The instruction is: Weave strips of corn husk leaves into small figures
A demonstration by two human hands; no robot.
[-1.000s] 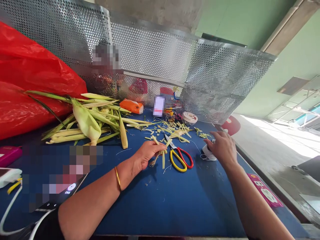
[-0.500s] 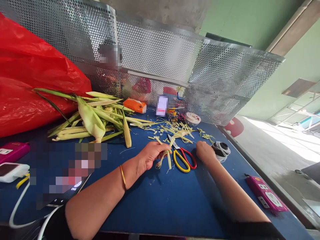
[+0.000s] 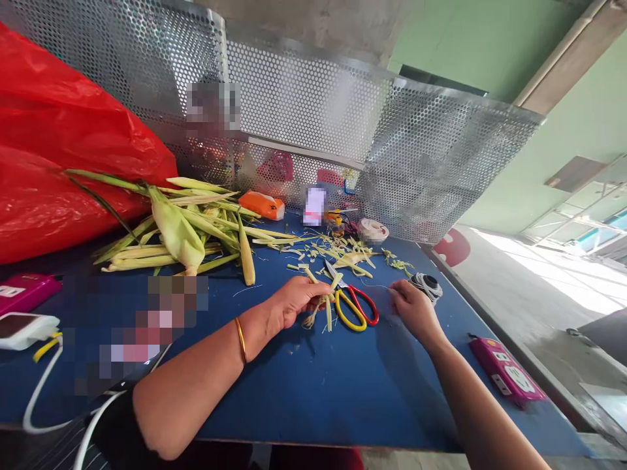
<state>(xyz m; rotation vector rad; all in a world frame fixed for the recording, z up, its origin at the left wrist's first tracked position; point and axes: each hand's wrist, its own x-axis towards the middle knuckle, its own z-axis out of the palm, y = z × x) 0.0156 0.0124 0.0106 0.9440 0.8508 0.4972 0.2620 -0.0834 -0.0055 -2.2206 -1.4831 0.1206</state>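
My left hand [image 3: 304, 297] pinches a small bundle of corn husk strips [image 3: 327, 307], with their frayed ends hanging below the fingers. To its right lie scissors [image 3: 350, 307] with one yellow and one red handle, the blades partly covered by husk. My right hand [image 3: 411, 305] is closed, its fingertips pinching a thin pale thread [image 3: 375, 286] that stretches left over the table. Just behind that hand sits a spool of grey-white thread [image 3: 427, 287], partly hidden by it.
A pile of corn husks [image 3: 181, 228] lies at left against a red plastic bag [image 3: 73, 150]. Husk scraps [image 3: 343, 251], an orange packet [image 3: 262, 205] and a tape roll [image 3: 373, 230] are toward the back. Magenta devices [image 3: 507, 372] lie at either side. Perforated metal [image 3: 304, 91] bounds the rear.
My right hand has turned and lifted slightly from beside the spool, and the thread at its fingertips now shows. The left hand keeps its hold on the husk bundle. The view has shifted slightly.
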